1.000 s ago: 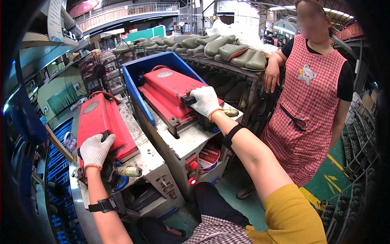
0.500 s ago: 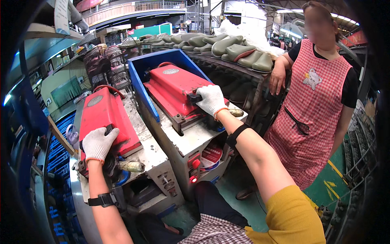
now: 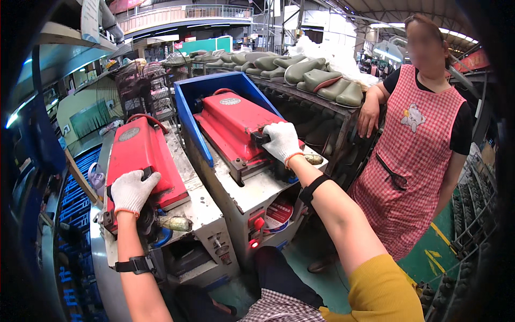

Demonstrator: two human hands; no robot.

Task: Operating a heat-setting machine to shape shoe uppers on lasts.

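Observation:
Both of my hands wear white knitted gloves with orange cuffs. My left hand (image 3: 134,191) is closed around the black handle (image 3: 147,173) at the near end of the left red machine cover (image 3: 134,147). My right hand (image 3: 282,143) grips a matching black handle (image 3: 259,138) on the right red machine cover (image 3: 236,112). Both covers lie lowered on their pale machine bodies; what is under them is hidden. Below each hand a tape-wrapped lever sticks out, the left lever (image 3: 176,223) and the right lever (image 3: 314,159).
A blue guard (image 3: 188,115) surrounds the right machine's back and left side. A red switch (image 3: 259,222) and lit red lamp (image 3: 254,244) sit on its front. Olive-green clogs (image 3: 306,72) fill a rack behind. A person in a checked apron (image 3: 410,161) stands at right, leaning on the rack.
My view has shifted slightly, so the scene sits a little lower. Both hands stay on the same handles, and the covers stay lowered.

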